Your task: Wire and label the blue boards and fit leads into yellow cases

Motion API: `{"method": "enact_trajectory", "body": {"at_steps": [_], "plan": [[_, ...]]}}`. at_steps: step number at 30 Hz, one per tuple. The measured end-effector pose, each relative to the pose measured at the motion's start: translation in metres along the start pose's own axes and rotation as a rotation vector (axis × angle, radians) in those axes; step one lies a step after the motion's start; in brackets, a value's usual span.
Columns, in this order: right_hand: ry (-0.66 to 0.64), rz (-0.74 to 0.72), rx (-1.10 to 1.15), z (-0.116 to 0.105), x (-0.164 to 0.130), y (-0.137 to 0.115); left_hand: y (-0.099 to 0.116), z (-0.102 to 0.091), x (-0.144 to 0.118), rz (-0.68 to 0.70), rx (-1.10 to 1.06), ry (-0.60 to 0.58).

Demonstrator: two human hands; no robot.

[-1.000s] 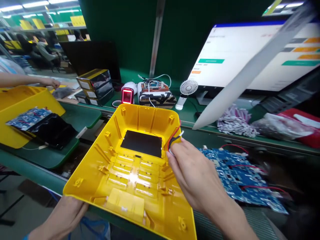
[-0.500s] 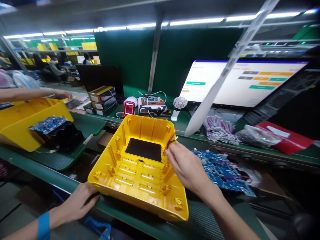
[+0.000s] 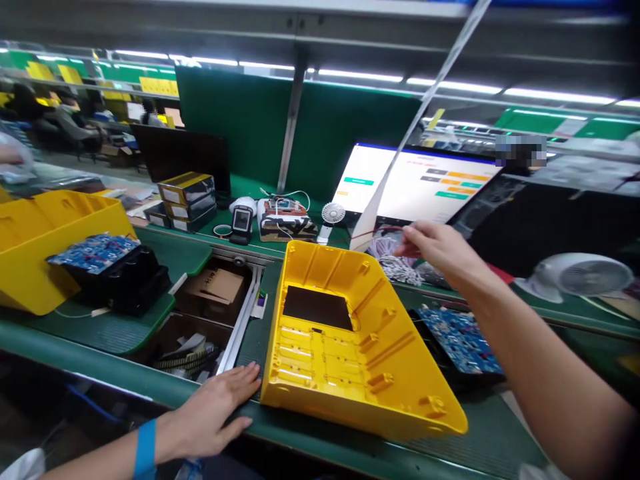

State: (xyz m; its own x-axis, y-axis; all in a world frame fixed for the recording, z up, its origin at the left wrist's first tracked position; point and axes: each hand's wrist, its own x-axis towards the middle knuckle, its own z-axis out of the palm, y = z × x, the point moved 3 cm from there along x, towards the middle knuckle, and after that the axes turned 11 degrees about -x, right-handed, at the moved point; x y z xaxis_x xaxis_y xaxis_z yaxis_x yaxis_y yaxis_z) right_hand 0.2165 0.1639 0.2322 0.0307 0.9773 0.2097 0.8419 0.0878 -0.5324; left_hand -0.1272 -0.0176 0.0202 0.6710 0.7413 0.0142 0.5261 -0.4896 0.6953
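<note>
A yellow plastic housing [image 3: 400,373] sits on the green bench in front of me, with a dark rectangular panel [image 3: 318,307] on its inner floor. My left hand [image 3: 220,407], with a blue band at the wrist, lies palm down at the bench edge, fingers spread, beside the housing's near left corner. Beyond the housing's far right side, my right hand [image 3: 425,247] is raised with fingers pinched on a thin red wire [image 3: 380,230], whose ends I cannot make out. A blue circuit board [image 3: 463,337] lies right of the housing, below my right forearm.
A second yellow housing [image 3: 60,233] and a circuit board on a black base [image 3: 130,277] stand at left. Boxes [image 3: 185,200], a scanner [image 3: 242,220], a small fan [image 3: 333,215] and a lit monitor [image 3: 420,180] line the back. An open gap holds a cardboard box [image 3: 215,287].
The yellow housing has shifted right and turned. My left hand has slid right along the bench edge. My right hand has left the housing's rim and moved up and away to the right.
</note>
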Motion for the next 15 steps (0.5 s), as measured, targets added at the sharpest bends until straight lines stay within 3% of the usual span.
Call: {"method": "enact_trajectory", "body": {"at_steps": [4,11,15], "plan": [[-0.033,-0.038,-0.11,-0.001,-0.003,-0.028,0.016,0.024,0.025,0.039,-0.026,-0.085],[-0.036,-0.204,-0.991,0.028,-0.053,-0.086,0.043,0.063,0.07,0.139,-0.098,-0.131],[-0.128,-0.301,-1.152,0.053,-0.089,-0.099,0.049,0.091,0.091,0.165,-0.103,-0.125]]}}
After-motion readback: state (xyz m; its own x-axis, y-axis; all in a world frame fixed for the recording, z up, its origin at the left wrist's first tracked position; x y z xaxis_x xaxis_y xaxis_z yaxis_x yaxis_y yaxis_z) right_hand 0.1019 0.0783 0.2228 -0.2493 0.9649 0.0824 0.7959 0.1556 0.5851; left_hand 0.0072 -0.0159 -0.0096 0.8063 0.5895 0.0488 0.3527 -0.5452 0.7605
